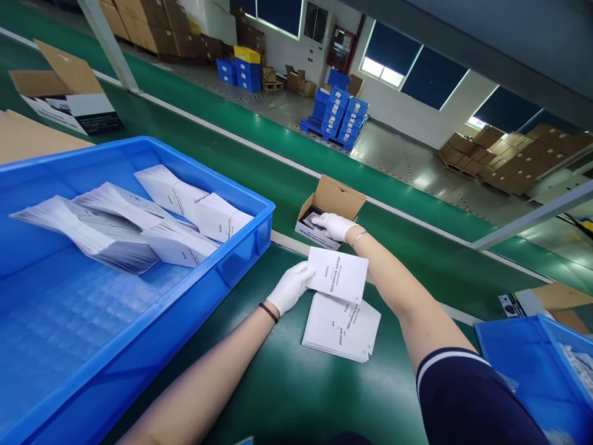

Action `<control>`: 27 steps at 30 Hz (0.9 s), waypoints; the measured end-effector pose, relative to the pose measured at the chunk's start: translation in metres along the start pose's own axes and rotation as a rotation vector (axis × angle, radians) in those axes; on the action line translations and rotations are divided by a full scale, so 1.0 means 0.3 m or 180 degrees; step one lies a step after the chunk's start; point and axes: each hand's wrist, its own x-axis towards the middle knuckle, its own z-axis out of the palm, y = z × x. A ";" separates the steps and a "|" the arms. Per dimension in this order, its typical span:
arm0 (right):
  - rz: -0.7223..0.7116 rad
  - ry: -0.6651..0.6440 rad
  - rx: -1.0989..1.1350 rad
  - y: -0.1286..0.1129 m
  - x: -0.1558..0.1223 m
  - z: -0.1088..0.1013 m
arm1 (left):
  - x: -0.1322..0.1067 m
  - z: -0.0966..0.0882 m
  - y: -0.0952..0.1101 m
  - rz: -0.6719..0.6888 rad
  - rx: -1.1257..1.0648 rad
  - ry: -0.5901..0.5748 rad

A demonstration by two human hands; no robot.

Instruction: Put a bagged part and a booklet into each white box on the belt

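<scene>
My left hand (291,288), in a white glove, pinches the left edge of a white printed booklet (340,272) marked Minute Stream 1000. Below it, a small pile of the same booklets (336,330) lies on the green surface, partly covered by the held one. My right hand (334,227), also gloved, reaches into an open carton (340,191) with its flap raised. Its fingers rest on dark and clear-wrapped contents (311,217) inside; whether they grip anything there I cannot make out.
A large blue tray (208,290) with several bundles of booklets (111,228) stands at left. Another open carton (69,99) sits beyond it on the green belt (213,145). At right are a blue bin (514,346) with wrapped items and a further carton (523,303).
</scene>
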 end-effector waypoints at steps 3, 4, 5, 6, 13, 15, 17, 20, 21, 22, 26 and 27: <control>0.0093 -0.0086 0.0099 0.010 -0.078 -0.075 | 0.004 0.003 0.009 0.0101 0.0004 0.0288; 0.0198 0.0057 0.0187 0.003 -0.116 -0.103 | 0.006 0.002 0.012 0.0124 0.0051 0.0385; 0.0290 0.0303 0.0274 -0.015 -0.159 -0.125 | 0.007 0.002 0.016 0.0136 0.0102 0.0474; 0.0305 0.0591 0.0334 -0.044 -0.206 -0.139 | 0.009 0.002 0.018 0.0138 0.0142 0.0534; -0.0381 0.0664 -0.0381 -0.358 -0.445 0.004 | 0.002 0.002 0.032 -0.0039 -0.0242 0.0439; 0.0051 0.0873 -0.0383 -0.347 -0.446 0.023 | -0.003 -0.001 0.036 -0.0107 -0.0361 0.0352; 0.0522 0.1260 -0.0343 -0.279 -0.423 0.015 | -0.006 -0.006 0.038 -0.0118 -0.0454 0.0379; 0.1154 0.1348 -0.0168 -0.153 -0.364 0.005 | -0.006 -0.011 0.034 -0.0123 -0.0476 0.0435; 0.1305 0.1151 0.0005 -0.123 -0.344 0.011 | -0.005 -0.012 0.032 -0.0122 -0.0448 0.0412; 0.1411 0.0929 0.0211 -0.103 -0.326 0.021 | -0.005 -0.013 0.030 -0.0124 -0.0414 0.0385; 0.1425 0.0951 0.0469 -0.137 -0.347 0.076 | -0.005 -0.014 0.021 -0.0103 -0.0230 0.0330; 0.1477 0.1140 0.0422 -0.166 -0.382 0.087 | -0.006 -0.015 0.017 -0.0049 -0.0153 0.0301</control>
